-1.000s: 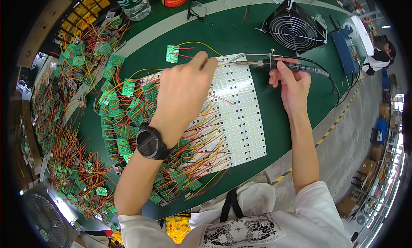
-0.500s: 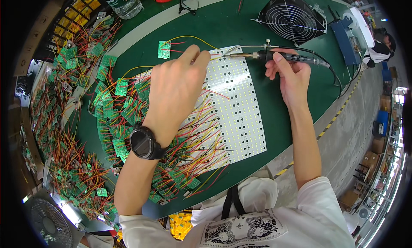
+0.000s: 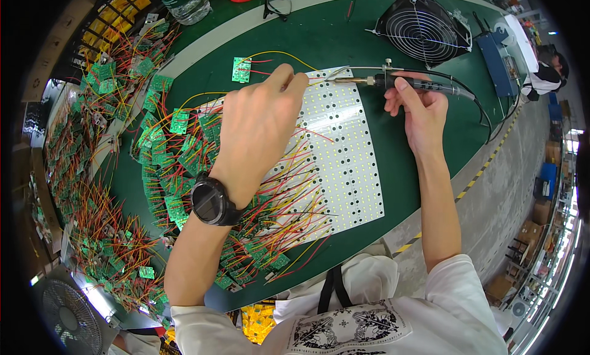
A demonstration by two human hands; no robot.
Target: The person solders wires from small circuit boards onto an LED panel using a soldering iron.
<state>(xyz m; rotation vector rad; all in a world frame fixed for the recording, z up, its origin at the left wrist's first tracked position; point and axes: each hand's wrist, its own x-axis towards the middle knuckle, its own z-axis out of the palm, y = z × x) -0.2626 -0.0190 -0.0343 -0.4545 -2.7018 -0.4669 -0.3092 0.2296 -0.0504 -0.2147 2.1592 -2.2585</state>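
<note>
Now soldering step, by my read. White LED panel (image 3: 335,164) lies on green surface (image 3: 344,42). Left hand (image 3: 258,124) pinches yellow wire (image 3: 279,54) at panel's far edge; right hand (image 3: 421,109) closed on soldering iron (image 3: 393,81), tip just beside. Next needs steady tip-to-pad contact.

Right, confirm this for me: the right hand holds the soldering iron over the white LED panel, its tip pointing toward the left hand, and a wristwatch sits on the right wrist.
One detail is wrong: the black wristwatch is on the left wrist, not the right. The head view shows it. The rest stands: the right hand holds the soldering iron over the white LED panel, tip pointing toward the left hand.
</note>
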